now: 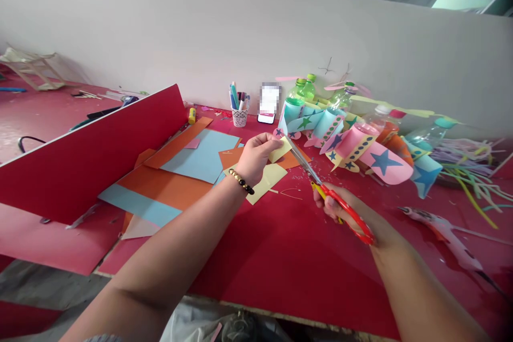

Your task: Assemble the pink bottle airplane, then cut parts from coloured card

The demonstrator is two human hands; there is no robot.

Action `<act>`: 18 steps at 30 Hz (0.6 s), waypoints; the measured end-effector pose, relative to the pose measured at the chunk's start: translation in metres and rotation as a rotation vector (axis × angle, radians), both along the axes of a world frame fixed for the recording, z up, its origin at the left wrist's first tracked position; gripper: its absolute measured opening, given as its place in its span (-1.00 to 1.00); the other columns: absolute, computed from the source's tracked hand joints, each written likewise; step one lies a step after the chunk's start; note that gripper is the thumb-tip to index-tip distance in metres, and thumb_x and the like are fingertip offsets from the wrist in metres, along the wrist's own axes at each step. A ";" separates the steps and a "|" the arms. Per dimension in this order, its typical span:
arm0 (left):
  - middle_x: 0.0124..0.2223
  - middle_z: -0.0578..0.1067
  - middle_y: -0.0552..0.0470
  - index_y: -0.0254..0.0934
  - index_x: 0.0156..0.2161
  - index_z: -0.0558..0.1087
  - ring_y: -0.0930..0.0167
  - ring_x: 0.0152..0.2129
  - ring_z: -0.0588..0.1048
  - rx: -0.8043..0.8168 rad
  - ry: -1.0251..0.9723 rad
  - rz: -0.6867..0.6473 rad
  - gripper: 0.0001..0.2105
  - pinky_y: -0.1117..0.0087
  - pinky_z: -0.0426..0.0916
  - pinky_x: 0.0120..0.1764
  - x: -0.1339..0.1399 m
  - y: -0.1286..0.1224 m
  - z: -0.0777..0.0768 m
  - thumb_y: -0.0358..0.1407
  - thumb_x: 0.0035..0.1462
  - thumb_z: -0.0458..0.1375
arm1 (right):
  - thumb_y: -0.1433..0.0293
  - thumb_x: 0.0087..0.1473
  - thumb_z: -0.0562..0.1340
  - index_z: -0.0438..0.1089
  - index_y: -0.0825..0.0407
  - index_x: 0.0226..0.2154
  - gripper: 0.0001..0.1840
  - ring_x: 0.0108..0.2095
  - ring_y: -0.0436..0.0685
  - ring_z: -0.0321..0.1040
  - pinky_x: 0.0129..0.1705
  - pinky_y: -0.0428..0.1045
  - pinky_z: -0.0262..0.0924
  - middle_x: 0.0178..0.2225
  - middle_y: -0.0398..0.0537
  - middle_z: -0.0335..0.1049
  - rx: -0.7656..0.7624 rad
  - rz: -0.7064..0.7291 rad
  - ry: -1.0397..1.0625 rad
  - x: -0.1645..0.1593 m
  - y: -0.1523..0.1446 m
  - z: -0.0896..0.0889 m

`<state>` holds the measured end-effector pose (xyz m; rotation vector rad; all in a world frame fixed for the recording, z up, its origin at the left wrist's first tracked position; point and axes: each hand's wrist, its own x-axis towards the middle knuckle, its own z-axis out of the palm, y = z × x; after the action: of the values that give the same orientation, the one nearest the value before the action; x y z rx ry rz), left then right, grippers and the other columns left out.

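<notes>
My left hand point(257, 158), with a beaded bracelet at the wrist, pinches a small piece of pale yellow paper point(280, 150). In my right hand point(334, 206) is a pair of scissors point(340, 202) with red handles; a yellow part shows near the thumb, and I cannot make out what it is. The blades point away to the upper left, their tips at the right edge of the yellow paper. Whether they touch it is hard to see. Beneath my left hand lies a larger yellow sheet point(262, 187), with thin paper strips beside it.
Orange and light blue sheets point(200, 155) lie left, beside an upright red board point(100, 155). A pen cup point(239, 116) and phone point(268, 104) stand at the back. Decorated bottle planes point(340, 123) crowd the right, near a pink glue gun point(449, 238).
</notes>
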<state>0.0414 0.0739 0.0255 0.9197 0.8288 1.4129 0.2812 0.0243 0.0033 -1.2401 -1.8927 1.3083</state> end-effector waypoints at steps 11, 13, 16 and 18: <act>-0.42 0.38 0.10 -0.29 -0.47 0.32 0.50 -0.45 0.43 0.012 0.002 -0.012 -0.80 0.41 0.45 -0.38 0.000 0.001 -0.003 -0.31 -0.10 0.28 | -0.19 -0.03 0.15 0.23 -0.01 -0.46 -0.43 -0.64 -0.06 -0.09 -0.65 -0.09 -0.18 -0.63 -0.27 0.00 0.018 -0.006 -0.015 -0.006 -0.003 0.010; -0.42 0.39 0.09 -0.29 -0.47 0.32 0.49 -0.44 0.44 0.009 0.000 -0.012 -0.80 0.40 0.46 -0.37 0.000 0.001 -0.003 -0.31 -0.11 0.28 | -0.23 -0.07 0.14 0.19 -0.01 -0.49 -0.39 -0.65 -0.08 -0.12 -0.66 -0.09 -0.22 -0.64 -0.28 -0.02 0.007 0.004 -0.029 -0.006 -0.002 0.009; -0.42 0.39 0.09 -0.29 -0.48 0.32 0.48 -0.44 0.44 0.000 -0.002 -0.010 -0.81 0.40 0.45 -0.38 0.000 0.001 -0.002 -0.32 -0.11 0.28 | -0.27 -0.13 0.15 0.12 -0.02 -0.55 -0.35 -0.65 -0.08 -0.14 -0.66 -0.09 -0.25 -0.64 -0.28 -0.05 -0.020 0.006 -0.053 -0.005 -0.001 0.011; -0.42 0.39 0.08 -0.30 -0.49 0.32 0.47 -0.43 0.45 -0.004 -0.006 -0.010 -0.81 0.40 0.45 -0.39 0.000 0.000 -0.001 -0.33 -0.11 0.28 | -0.27 -0.15 0.17 0.11 -0.02 -0.57 -0.35 -0.64 -0.08 -0.13 -0.66 -0.08 -0.24 -0.62 -0.27 -0.06 -0.027 -0.006 -0.059 -0.004 -0.001 0.011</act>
<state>0.0419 0.0743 0.0241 0.9146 0.8212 1.4047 0.2769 0.0236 0.0141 -1.3100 -1.9161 1.3114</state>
